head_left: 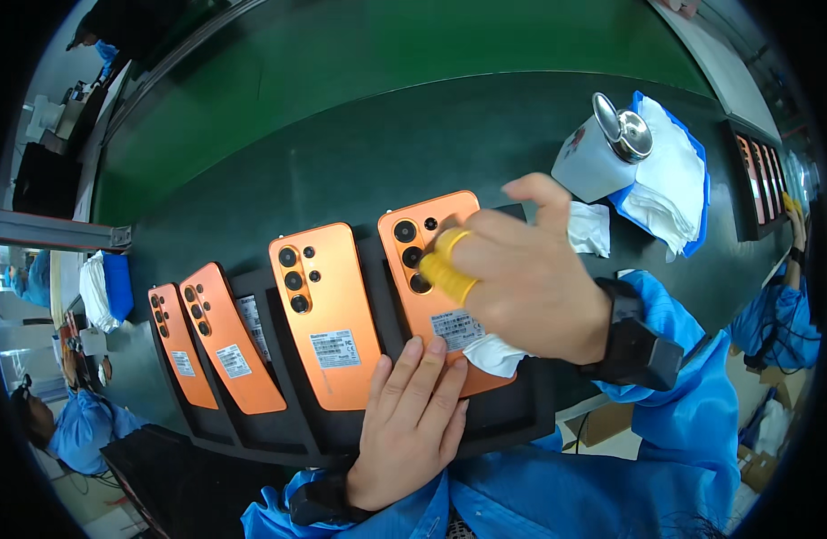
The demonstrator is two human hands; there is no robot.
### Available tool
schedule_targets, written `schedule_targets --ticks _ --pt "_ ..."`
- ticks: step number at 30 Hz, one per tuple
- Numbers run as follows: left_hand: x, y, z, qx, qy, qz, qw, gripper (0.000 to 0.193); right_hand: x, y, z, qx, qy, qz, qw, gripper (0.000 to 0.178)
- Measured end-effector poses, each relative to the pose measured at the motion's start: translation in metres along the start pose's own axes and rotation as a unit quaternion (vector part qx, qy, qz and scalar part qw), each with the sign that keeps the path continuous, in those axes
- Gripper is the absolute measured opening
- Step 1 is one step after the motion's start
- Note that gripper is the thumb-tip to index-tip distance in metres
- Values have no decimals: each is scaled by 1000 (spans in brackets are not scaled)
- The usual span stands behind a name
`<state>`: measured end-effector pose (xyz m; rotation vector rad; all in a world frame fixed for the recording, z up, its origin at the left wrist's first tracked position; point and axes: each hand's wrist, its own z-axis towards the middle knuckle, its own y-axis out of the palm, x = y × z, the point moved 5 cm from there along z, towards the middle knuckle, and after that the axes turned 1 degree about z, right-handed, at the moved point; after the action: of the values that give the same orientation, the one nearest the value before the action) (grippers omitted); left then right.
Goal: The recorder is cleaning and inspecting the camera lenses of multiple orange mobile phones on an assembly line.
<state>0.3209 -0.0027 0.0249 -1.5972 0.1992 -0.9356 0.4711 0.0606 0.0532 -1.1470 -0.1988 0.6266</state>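
An orange phone [416, 312] lies back up at the right end of a black tray [512, 422], its camera lenses toward the far end and a white printed label lower down. Flat across its near end rests my left hand [404, 445], fingers stretched out. My right hand [535, 287], with yellow finger cots [446, 268] on curled fingers, is over the phone's right side. A white wipe [496, 357] sticks out beneath that hand, seemingly gripped in the fingers, which are partly hidden. To the left, another orange phone [328, 301] and two smaller-looking ones [238, 337] lie in the tray.
On the green table [252, 193], at the far right, stand a white dispenser with a metal lid [593, 157] and a blue bin of white wipes [669, 171]. A loose wipe [590, 229] lies nearby. Farther right is another phone tray [748, 216] by a co-worker's hand. Another person sits left.
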Motion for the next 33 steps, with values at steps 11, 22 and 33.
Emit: schedule_targets --ticks 11,22,33 --pt "2 0 2 0 6 2 1000 47 14 -2 0 28 48 -34 998 16" --pt "1 4 1 2 -2 3 1000 47 21 -9 -1 66 98 -54 992 20" --pt "-10 5 -5 -2 23 -45 999 43 -1 14 1 35 83 10 996 31"
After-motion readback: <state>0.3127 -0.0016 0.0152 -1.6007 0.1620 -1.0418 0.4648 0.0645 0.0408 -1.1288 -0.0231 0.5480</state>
